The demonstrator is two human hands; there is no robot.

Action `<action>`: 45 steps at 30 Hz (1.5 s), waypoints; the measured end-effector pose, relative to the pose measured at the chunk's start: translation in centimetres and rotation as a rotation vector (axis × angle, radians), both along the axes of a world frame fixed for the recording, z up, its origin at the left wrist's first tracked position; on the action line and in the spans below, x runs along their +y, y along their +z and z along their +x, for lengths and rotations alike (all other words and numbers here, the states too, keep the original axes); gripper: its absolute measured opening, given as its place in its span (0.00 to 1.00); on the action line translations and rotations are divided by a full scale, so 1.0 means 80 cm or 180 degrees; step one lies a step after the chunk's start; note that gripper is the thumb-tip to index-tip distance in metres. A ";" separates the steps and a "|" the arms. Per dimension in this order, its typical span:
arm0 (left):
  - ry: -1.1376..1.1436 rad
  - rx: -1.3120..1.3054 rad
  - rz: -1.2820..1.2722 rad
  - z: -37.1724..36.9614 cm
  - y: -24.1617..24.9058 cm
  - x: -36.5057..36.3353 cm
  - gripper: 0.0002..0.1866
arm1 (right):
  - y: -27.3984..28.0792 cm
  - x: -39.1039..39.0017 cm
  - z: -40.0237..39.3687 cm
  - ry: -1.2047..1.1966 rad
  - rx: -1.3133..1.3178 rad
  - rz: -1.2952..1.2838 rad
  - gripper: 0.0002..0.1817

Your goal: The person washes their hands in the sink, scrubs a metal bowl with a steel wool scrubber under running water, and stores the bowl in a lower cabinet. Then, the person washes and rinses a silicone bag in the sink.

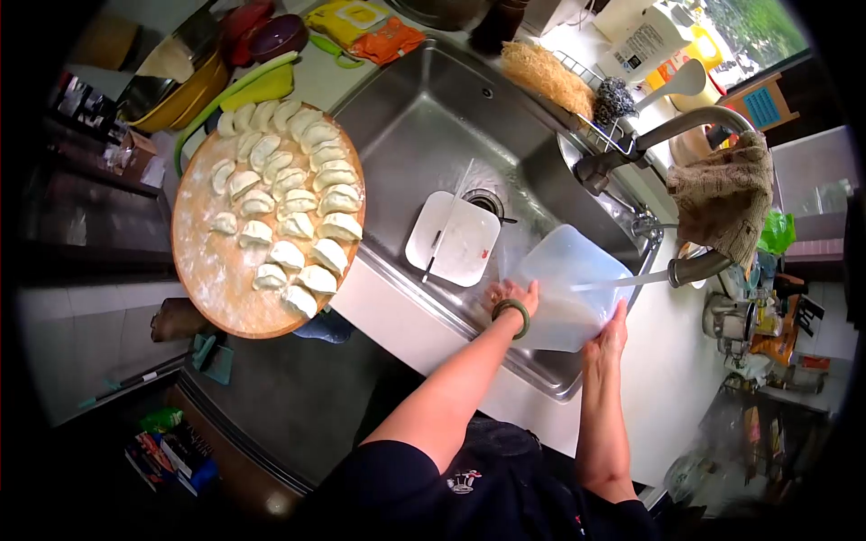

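Observation:
A translucent white plastic container (577, 270) is tilted over the right part of the steel sink, in the stream from the tap (699, 268). My right hand (609, 332) grips its near right edge. My left hand (516, 305), with a green bangle at the wrist, is closed at the container's left edge; its fingertips are partly blurred. Left of it, a white rectangular tray (469, 242) lies on the sink bottom near the drain. A thin stick with a dark section (440, 236) rests across the tray.
A round wooden board (212, 279) bearing rows of dumplings (293, 203) stands left of the sink (406, 117). A brown cloth (722, 194) hangs on the tap. Behind the sink, a wire rack holds scrubbers (550, 77). Yellow and orange packages (388, 41) lie at the back.

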State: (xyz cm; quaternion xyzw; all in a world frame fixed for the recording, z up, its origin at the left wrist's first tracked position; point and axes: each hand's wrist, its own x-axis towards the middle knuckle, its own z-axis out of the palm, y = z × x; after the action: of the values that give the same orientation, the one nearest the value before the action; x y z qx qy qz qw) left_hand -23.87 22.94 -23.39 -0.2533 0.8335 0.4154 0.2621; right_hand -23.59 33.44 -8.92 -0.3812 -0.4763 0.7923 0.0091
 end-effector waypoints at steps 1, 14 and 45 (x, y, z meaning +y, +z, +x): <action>0.0460 -0.0822 0.0344 0.000 0.010 -0.003 0.38 | 0.006 -0.006 0.004 0.0118 0.0276 0.0170 0.20; 0.1563 0.0543 0.3573 0.048 0.123 0.011 0.29 | -0.078 -0.045 0.008 0.1439 -0.0067 0.4021 0.13; 0.1968 0.1048 0.3624 0.028 0.188 -0.088 0.13 | -0.177 0.056 -0.039 0.2377 0.0630 -0.0211 0.34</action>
State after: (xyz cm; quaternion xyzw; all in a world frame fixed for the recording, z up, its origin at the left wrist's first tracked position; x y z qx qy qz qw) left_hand -21.65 15.86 -8.33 -0.2359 0.4023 0.8797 0.0931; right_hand -26.68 37.89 -23.05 -0.1034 -0.5533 0.7890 -0.2464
